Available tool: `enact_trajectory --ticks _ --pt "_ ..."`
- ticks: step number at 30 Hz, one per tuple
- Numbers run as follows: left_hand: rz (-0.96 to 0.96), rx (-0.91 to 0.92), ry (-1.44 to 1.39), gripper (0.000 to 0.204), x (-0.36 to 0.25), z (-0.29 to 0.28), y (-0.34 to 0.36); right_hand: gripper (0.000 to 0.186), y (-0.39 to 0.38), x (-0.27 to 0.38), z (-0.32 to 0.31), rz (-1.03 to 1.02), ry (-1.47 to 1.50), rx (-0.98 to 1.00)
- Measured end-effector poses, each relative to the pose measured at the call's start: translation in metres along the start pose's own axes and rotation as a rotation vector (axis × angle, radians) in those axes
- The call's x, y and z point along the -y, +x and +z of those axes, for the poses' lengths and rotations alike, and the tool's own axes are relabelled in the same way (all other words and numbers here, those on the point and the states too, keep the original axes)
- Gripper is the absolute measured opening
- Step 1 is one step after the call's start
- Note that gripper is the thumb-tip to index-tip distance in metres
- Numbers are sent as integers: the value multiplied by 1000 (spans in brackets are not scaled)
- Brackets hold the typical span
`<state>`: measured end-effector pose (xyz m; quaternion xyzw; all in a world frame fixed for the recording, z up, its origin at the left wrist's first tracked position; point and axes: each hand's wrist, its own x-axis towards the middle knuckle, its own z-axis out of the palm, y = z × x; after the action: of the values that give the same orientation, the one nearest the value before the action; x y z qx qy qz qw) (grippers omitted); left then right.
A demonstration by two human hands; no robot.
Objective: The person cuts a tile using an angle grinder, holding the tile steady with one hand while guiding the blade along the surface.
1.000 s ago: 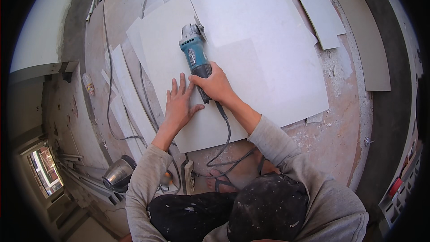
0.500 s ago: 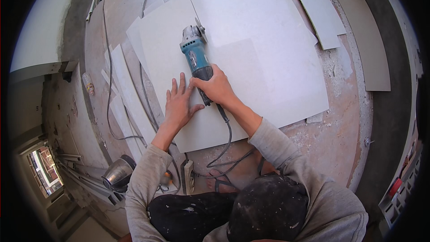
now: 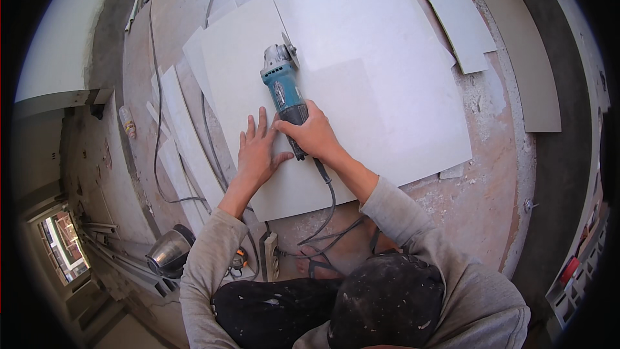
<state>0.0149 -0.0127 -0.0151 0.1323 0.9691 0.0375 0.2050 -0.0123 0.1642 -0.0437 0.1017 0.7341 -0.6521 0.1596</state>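
My right hand (image 3: 313, 136) grips the black rear body of a teal angle grinder (image 3: 281, 84), whose metal head and disc (image 3: 289, 50) sit at the lower end of a thin dark line running from the far edge of a large off-white board (image 3: 413, 97). My left hand (image 3: 257, 154) lies spread on the board just left of the grinder, its thumb close to the tool's rear. The grinder's cable (image 3: 329, 200) trails down over the board's near edge.
Pale strips (image 3: 194, 129) and long cables (image 3: 158, 148) lie at left, with a bottle (image 3: 127, 121). A socket block (image 3: 271, 255), clear visor (image 3: 171, 249) and orange tool (image 3: 239, 260) are near my knees. More board pieces (image 3: 465, 19) lie right, beside a long tan piece (image 3: 529, 64).
My right hand and the grinder have moved a short way toward me along the line on the board. My left hand has hardly moved.
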Motion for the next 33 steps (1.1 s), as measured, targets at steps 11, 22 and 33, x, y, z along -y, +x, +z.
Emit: enact_trajectory --ticks 11,22,33 --pt "-2 4 4 99 -12 3 7 74 12 1 -15 46 28 29" --pt "-15 2 -42 102 1 -2 -4 39 9 17 6 18 213 84" --pt "-119 -120 -715 70 -9 20 -8 29 6 -24 21 -148 256 176"
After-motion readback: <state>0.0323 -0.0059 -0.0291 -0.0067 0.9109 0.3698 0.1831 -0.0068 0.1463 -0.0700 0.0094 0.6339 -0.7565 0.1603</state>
